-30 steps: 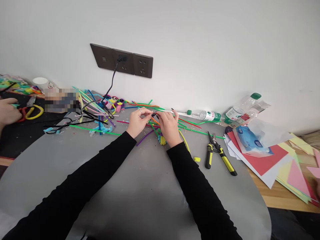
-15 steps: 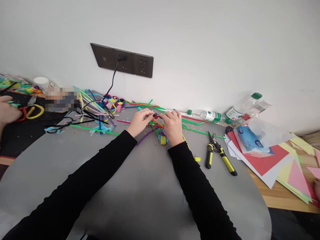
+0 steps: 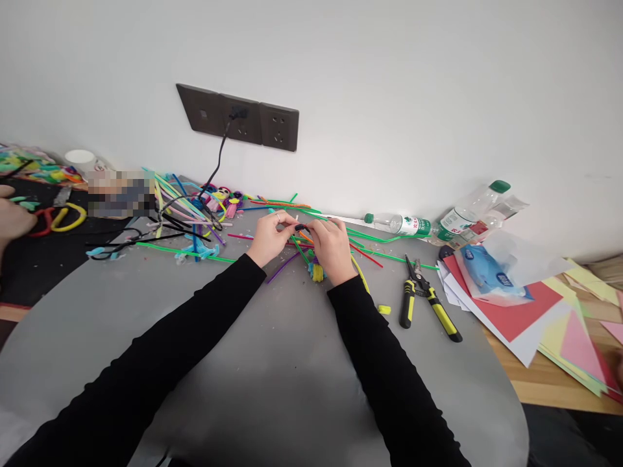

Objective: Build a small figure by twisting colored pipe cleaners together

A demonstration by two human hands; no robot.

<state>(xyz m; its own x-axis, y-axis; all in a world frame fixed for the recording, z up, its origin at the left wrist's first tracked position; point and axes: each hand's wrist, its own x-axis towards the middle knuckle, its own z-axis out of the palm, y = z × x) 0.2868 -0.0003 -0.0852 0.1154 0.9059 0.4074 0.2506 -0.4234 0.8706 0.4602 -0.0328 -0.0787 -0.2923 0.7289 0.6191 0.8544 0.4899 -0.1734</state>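
My left hand (image 3: 272, 239) and my right hand (image 3: 333, 250) meet over the grey table, fingertips pinched together. A red pipe cleaner (image 3: 366, 255) slants out past my right hand, down to the right; its stretch at the fingertips is mostly hidden. Beneath my hands lie a green pipe cleaner (image 3: 300, 250), a purple one (image 3: 282, 268) and a small yellow-and-blue fuzzy figure (image 3: 317, 271), partly covered by my right hand. A yellow pipe cleaner (image 3: 361, 272) curves beside my right wrist.
Snips (image 3: 427, 292) lie spread at right, near a yellow scrap (image 3: 384, 310). Plastic bottles (image 3: 413, 226), a tissue pack (image 3: 491, 269) and coloured paper (image 3: 516, 311) are farther right. More pipe cleaners (image 3: 182, 201) crowd the left back. Another person's hand (image 3: 14, 217) is beside scissors (image 3: 68, 217).
The red pipe cleaner's free end has swung from pointing right along the wall to slanting down toward the snips. My hands have shifted only slightly, fingertips closer together.
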